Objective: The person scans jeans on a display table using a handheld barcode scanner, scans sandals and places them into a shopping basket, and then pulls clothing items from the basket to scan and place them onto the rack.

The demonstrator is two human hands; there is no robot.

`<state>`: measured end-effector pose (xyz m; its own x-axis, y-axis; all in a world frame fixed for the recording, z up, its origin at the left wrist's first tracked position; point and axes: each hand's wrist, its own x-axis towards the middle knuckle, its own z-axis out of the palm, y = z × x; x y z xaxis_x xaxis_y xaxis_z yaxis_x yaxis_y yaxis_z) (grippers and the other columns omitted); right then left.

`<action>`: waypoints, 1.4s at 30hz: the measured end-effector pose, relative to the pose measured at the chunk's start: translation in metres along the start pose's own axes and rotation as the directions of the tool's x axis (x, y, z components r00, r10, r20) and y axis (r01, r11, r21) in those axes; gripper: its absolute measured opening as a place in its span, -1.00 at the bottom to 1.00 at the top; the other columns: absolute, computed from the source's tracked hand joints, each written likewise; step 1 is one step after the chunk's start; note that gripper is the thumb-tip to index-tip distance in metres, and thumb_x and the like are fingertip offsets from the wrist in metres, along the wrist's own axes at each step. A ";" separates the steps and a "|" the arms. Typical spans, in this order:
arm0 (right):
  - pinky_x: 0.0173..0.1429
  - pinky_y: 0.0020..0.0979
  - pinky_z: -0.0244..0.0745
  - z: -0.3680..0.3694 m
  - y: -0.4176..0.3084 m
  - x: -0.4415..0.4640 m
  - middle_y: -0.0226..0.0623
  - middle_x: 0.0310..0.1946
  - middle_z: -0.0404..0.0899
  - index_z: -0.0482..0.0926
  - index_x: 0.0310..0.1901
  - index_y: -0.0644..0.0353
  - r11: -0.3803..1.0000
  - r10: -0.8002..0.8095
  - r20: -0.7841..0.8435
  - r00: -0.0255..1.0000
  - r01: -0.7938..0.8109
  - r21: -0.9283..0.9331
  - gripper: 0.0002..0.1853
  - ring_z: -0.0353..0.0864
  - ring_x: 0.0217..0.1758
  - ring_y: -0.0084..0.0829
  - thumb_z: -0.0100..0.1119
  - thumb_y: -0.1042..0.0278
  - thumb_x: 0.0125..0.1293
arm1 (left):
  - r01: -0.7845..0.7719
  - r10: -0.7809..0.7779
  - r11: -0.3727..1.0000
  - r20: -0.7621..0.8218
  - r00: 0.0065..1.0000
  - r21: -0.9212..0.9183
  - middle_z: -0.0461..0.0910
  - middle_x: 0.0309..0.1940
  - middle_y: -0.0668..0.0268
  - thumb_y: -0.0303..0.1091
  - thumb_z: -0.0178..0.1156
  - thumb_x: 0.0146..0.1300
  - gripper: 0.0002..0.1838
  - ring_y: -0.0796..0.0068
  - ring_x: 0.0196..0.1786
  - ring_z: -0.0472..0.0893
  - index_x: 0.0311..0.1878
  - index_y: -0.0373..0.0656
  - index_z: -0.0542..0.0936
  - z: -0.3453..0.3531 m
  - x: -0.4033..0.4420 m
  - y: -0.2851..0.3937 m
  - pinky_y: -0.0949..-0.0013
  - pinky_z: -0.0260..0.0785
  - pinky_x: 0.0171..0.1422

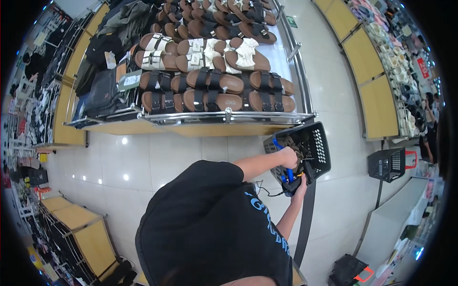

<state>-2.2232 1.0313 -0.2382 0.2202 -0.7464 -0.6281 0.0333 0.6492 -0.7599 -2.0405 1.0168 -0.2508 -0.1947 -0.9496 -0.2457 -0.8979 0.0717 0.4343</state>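
Beside the sandal display hangs or stands a black shopping basket, tilted, with dark brown and black items inside that I cannot make out. My left hand reaches over the basket's near side, its fingers closed around what looks like its blue handle. Lower down, my right hand is closed on a black object at the basket's near corner. A thin black cable runs from that object towards my shirt. The fingers partly hide both holds.
Brown sandals with black and white straps fill the metal-railed display ahead. Dark bags and clothes lie at its left. Another black basket with a red handle stands at the right, and one more at lower right. Shoe shelves line the right.
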 end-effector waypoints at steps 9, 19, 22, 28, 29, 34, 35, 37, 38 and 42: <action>-0.48 -0.40 0.57 0.095 0.066 -0.065 -0.25 -0.42 0.53 0.44 -0.07 0.24 0.999 0.041 -0.106 0.993 -0.037 0.035 -0.55 0.58 -0.57 -0.36 0.11 -0.03 0.29 | -0.109 0.103 0.994 0.173 0.979 0.024 0.67 -0.35 0.13 -0.08 -0.03 0.09 -0.59 0.16 -0.24 0.67 -0.38 -0.18 0.69 -0.027 -0.093 -0.056 0.16 0.49 -0.15; -0.46 -0.41 0.58 0.187 0.153 -0.158 -0.20 -0.42 0.56 0.44 -0.07 0.27 0.999 0.052 0.003 0.999 -0.052 -0.007 -0.54 0.60 -0.55 -0.37 0.06 -0.04 0.30 | -0.133 0.138 0.990 0.110 0.984 -0.045 0.65 -0.45 0.11 -0.07 0.03 0.07 -0.65 0.11 -0.30 0.65 -0.43 -0.08 0.70 -0.029 -0.247 -0.117 0.15 0.47 -0.20; -0.46 -0.39 0.59 0.218 0.185 -0.197 -0.24 -0.44 0.53 0.44 -0.09 0.28 0.999 0.000 -0.062 0.998 0.003 0.047 -0.55 0.59 -0.55 -0.36 0.10 -0.01 0.29 | -0.140 0.153 0.986 0.151 0.977 -0.095 0.65 -0.45 0.13 -0.07 0.04 0.07 -0.67 0.12 -0.32 0.65 -0.43 -0.07 0.70 -0.034 -0.296 -0.132 0.14 0.47 -0.21; -0.42 -0.45 0.50 0.253 0.260 -0.243 -0.37 -0.45 0.49 0.47 -0.11 0.27 0.964 -0.253 -0.254 0.934 0.222 -0.145 -0.59 0.53 -0.51 -0.50 0.19 0.05 0.25 | -0.124 0.127 0.991 0.070 0.989 -0.052 0.65 -0.46 0.15 -0.09 0.02 0.10 -0.68 0.11 -0.33 0.64 -0.43 -0.04 0.71 -0.022 -0.379 -0.143 0.14 0.48 -0.20; -0.33 -0.48 0.43 0.261 0.262 -0.255 -0.40 -0.44 0.51 0.51 -0.13 0.28 0.963 -0.246 -0.274 0.930 0.203 -0.175 -0.59 0.50 -0.43 -0.56 0.20 0.05 0.24 | -0.121 0.125 0.991 0.071 0.990 -0.053 0.65 -0.45 0.15 -0.09 0.02 0.11 -0.67 0.12 -0.32 0.65 -0.43 -0.03 0.71 -0.023 -0.390 -0.145 0.14 0.48 -0.18; -0.22 -0.48 0.37 0.306 0.287 -0.306 -0.37 -0.40 0.56 0.60 -0.24 0.31 0.950 -0.237 -0.410 0.881 0.121 -0.289 -0.63 0.48 -0.35 -0.56 0.18 0.07 0.26 | -0.145 0.153 0.986 0.120 0.981 -0.077 0.64 -0.42 0.12 -0.04 -0.02 0.15 -0.64 0.09 -0.29 0.63 -0.41 -0.04 0.68 -0.015 -0.445 -0.167 0.10 0.45 -0.19; -0.22 -0.48 0.37 0.315 0.298 -0.314 -0.37 -0.41 0.56 0.60 -0.25 0.30 0.949 -0.243 -0.448 0.860 0.116 -0.292 -0.63 0.48 -0.35 -0.56 0.18 0.07 0.26 | -0.145 0.155 0.986 0.127 0.980 -0.082 0.64 -0.42 0.12 -0.04 -0.02 0.15 -0.64 0.09 -0.28 0.63 -0.41 -0.04 0.68 -0.016 -0.457 -0.170 0.10 0.45 -0.19; -0.21 -0.48 0.41 0.348 0.297 -0.349 -0.32 -0.41 0.61 0.59 -0.21 0.32 0.969 -0.218 -0.493 0.842 0.126 -0.214 -0.62 0.54 -0.34 -0.54 0.17 0.08 0.26 | -0.140 0.153 0.985 0.146 0.977 -0.098 0.65 -0.40 0.12 -0.02 -0.03 0.16 -0.63 0.09 -0.27 0.63 -0.40 -0.03 0.68 -0.015 -0.485 -0.178 0.09 0.45 -0.17; -0.20 -0.49 0.43 0.357 0.312 -0.356 -0.29 -0.40 0.62 0.58 -0.19 0.33 0.971 -0.229 -0.519 0.823 0.153 -0.186 -0.62 0.56 -0.34 -0.53 0.17 0.09 0.27 | -0.142 0.158 0.984 0.148 0.976 -0.111 0.65 -0.40 0.13 -0.03 -0.03 0.16 -0.63 0.09 -0.26 0.63 -0.40 -0.03 0.69 -0.012 -0.500 -0.183 0.10 0.46 -0.16; -0.21 -0.48 0.47 0.395 0.357 -0.379 -0.21 -0.42 0.68 0.60 -0.20 0.41 0.959 -0.270 -0.635 0.724 0.258 -0.114 -0.62 0.63 -0.37 -0.51 0.17 0.15 0.25 | -0.211 0.230 0.968 0.150 0.962 -0.136 0.65 -0.40 0.11 -0.04 -0.02 0.17 -0.63 0.09 -0.27 0.64 -0.39 -0.06 0.68 -0.010 -0.551 -0.203 0.08 0.47 -0.15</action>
<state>-1.9095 1.6044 -0.2052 -0.4689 -0.8083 -0.3561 -0.0222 0.4139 -0.9101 -1.7466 1.5224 -0.1951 -0.4529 -0.8509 -0.2662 -0.7748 0.2279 0.5897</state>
